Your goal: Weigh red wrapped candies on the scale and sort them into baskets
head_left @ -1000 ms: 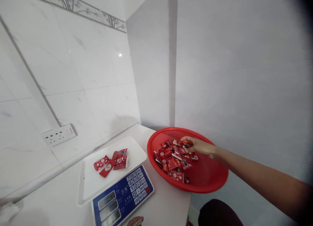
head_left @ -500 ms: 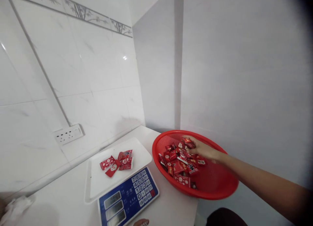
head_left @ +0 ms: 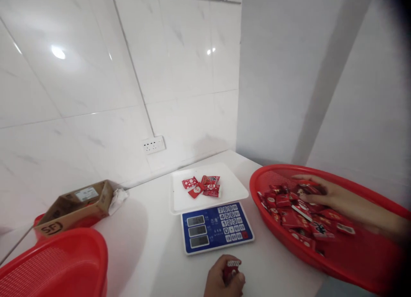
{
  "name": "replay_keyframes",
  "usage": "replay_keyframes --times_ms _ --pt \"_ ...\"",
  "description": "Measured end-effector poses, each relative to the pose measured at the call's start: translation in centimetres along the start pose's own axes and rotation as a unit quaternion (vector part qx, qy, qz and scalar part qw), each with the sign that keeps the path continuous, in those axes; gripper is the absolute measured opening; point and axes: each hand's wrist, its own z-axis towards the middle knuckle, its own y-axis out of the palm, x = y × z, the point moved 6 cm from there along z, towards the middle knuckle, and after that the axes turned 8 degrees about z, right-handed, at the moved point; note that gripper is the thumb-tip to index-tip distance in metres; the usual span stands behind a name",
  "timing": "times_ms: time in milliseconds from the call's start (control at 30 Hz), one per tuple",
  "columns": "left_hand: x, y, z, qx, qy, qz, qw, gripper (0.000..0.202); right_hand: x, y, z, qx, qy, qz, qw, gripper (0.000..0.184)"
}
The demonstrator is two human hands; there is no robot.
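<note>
My view has swung left, so a left basket (head_left: 105, 262) has come into sight at the near left of the counter (head_left: 160, 211), with a cardboard box (head_left: 81, 209) beyond it by the back edge and a crumpled white wad (head_left: 118, 198) just beside the box.

Further right, toward the counter's back corner, stands the scale (head_left: 218, 230). On its tray (head_left: 176, 204) the red packets (head_left: 211, 187) lie in the same loose cluster around the middle; the load has not changed.

In front of the scale, my left hand (head_left: 224, 280), only fingertips before, now shows well: thumb and bent fingers are closed on a red wrapper (head_left: 229, 273) with a white patterned end. It is apart from the tray, so it adds nothing to that cluster.

At the counter's right edge, overhanging it, sits the right basket (head_left: 285, 241), its candies (head_left: 290, 217) heaped toward its left side. My right hand (head_left: 327, 200) has stayed down at the back of that heap, fingers curved over the pieces, so I am still among them; whether I grip one or only touch it, I cannot tell.
</note>
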Motion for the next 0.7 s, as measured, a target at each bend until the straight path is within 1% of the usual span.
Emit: replay_keyframes --times_ms 67,133,167,300,333,400,467,533,600,633,700 --pt "0.5 0.1 -0.3 -0.004 0.003 0.009 1.0 0.039 -2.2 2.4 0.2 -0.037 0.0 0.005 0.999 0.055" --pt "1.0 0.1 -0.6 -0.004 0.0 0.007 1.0 0.034 -4.6 5.4 0.6 -0.087 -0.033 0.002 0.996 0.053" --pt "1.2 0.1 -0.7 -0.004 -0.003 0.005 1.0 0.033 -5.5 7.1 0.8 -0.12 -0.039 -0.002 0.992 0.051" --pt "1.6 0.0 -0.9 0.0 -0.007 0.011 1.0 0.032 -7.4 13.7 1.9 -0.228 -0.003 -0.013 0.974 0.051" --pt "1.6 0.0 -0.9 0.0 -0.006 0.015 1.0 0.032 -7.9 15.2 2.2 -0.251 -0.002 -0.011 0.968 0.052" --pt "1.6 0.0 -0.8 -0.001 -0.005 0.019 1.0 0.032 -9.2 17.7 2.9 -0.277 -0.018 -0.011 0.961 0.054" --pt "1.5 -0.1 -0.8 -0.003 -0.009 0.013 1.0 0.033 -10.5 19.3 3.8 -0.284 -0.041 -0.012 0.958 0.059" --pt "1.5 -0.1 -0.8 -0.001 -0.017 0.003 1.0 0.033 -11.4 20.2 4.5 -0.284 -0.051 -0.012 0.957 0.069" --pt "1.6 -0.2 -0.8 0.002 -0.021 -0.003 1.0 0.033 -11.9 20.6 4.8 -0.281 -0.054 -0.012 0.958 0.078" --pt "1.6 -0.3 -0.8 0.004 -0.023 -0.001 1.0 0.033 -11.9 20.5 4.8 -0.281 -0.056 -0.012 0.958 0.08" --pt "1.7 -0.3 -0.8 0.005 -0.024 0.004 1.0 0.033 -11.8 20.1 4.2 -0.282 -0.058 -0.008 0.958 0.075"
